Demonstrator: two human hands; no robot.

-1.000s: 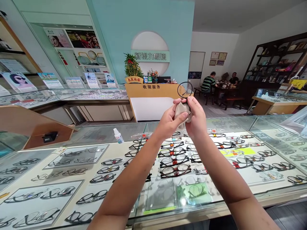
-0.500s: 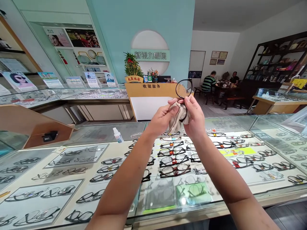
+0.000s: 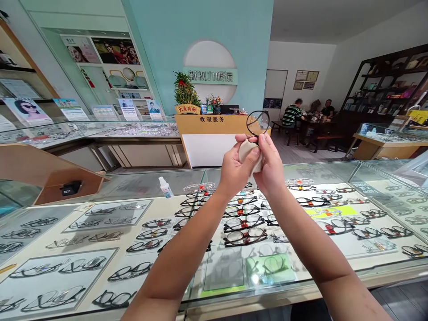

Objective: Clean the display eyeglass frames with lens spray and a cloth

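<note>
Black round-framed eyeglasses are held up above the glass counter, one rim upright over my fingers. My right hand grips the frame near its bridge, thumb against the rim. A beige cleaning cloth is pinched in my left hand, with my thumb pressing it over the lower lens. Cloth and fingers hide that lens and most of the frame's lower part. Both hands touch each other around the cloth. A white spray bottle stands on the counter left of my forearms.
Below my arms, a glass display case holds rows of eyeglasses. Farther back stands a wooden cashier desk with a potted plant. Two people sit at a dark table at the back right. A brown wooden stand is at left.
My left hand has shifted right and closed in on the glasses. The cloth, hanging loose before, is now folded tightly over the lower lens, with my thumb on it.
</note>
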